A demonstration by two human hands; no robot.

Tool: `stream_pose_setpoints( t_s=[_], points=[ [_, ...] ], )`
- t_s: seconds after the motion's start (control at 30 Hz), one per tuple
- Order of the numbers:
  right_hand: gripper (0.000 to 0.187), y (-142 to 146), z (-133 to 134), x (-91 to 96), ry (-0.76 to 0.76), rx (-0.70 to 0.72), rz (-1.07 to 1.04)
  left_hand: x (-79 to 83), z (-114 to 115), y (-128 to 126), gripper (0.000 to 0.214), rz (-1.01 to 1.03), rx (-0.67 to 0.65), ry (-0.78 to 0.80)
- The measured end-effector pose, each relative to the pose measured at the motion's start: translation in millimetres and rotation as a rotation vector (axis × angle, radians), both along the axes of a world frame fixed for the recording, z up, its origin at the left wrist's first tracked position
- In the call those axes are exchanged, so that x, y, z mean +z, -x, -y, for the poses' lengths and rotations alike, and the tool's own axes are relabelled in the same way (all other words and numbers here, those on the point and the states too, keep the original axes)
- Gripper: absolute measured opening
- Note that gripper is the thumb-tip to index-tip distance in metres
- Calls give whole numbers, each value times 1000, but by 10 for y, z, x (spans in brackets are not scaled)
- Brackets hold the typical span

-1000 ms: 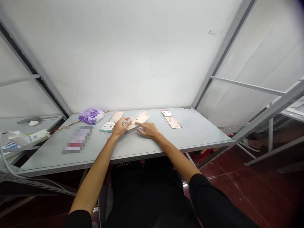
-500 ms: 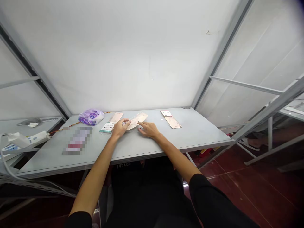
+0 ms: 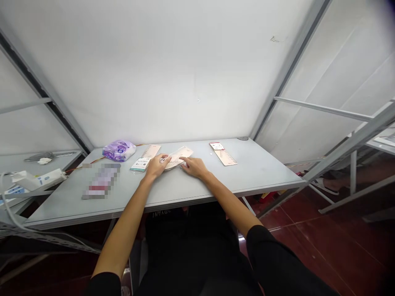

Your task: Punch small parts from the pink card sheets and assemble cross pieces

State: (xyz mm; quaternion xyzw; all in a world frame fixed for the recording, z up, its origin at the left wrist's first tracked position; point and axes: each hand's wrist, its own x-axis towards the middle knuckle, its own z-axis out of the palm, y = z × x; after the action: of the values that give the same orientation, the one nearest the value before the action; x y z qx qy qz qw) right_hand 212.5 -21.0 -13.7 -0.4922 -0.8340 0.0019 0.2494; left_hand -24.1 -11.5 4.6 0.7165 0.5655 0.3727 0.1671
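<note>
Grey table [image 3: 247, 176]: purple pack [image 3: 119, 151] set left rear | pixelated item [image 3: 101, 181] laid mid-left | grey object [image 3: 242, 139] seen right rear corner | white box [image 3: 51, 179] seen past left edge

1. Rear wall, smooth wht. panel [image 3: 197, 74]; sm. scuff upper R, faint mark nr. ctr.
2. Posts, slanting grey metal, one per side: L post [image 3: 66, 115], R post [image 3: 286, 70].
3. Table, lt.-grey flat-topped w/ straight edges [image 3: 256, 168], set agst. rear wall; thin dk. line along front edge.
4. R side wall, off-wht. panelling w/ faint diag. seams [image 3: 333, 70]; grey metal crossbar [image 3: 324, 108] in front.
5. Neighbouring bench, grey, far L [image 3: 15, 159], partly in view.
6. Floor, dk. red glossy tile w/ pale joints [image 3: 299, 246].
7. Light: cool, even on rear wall; dim under table.
</note>
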Motion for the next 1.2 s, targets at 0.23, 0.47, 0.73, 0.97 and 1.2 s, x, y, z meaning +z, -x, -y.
stream_pose_setpoints(
  t_s=[0.23, 0.47, 0.73, 0.97, 1.2],
  points=[
    [29, 16, 25, 35, 23, 5, -35, 23, -10, 54, 48, 102, 106, 57],
    [19, -7, -39, -7, 33, -101, -103, -3, 9, -7, 42, -27, 19, -22],
    [18, -128, -110, -46, -20, -102, -306, 53, 1, 139, 50, -136, 405, -88],
    [19, -53, -21, 31, 93, -53, -287, 59, -11, 143, 45, -49, 349, -145],
    [39, -75, 1, 210, 831, 146, -1156, 59, 90, -19, 40, -49, -219, -219]
  ],
)
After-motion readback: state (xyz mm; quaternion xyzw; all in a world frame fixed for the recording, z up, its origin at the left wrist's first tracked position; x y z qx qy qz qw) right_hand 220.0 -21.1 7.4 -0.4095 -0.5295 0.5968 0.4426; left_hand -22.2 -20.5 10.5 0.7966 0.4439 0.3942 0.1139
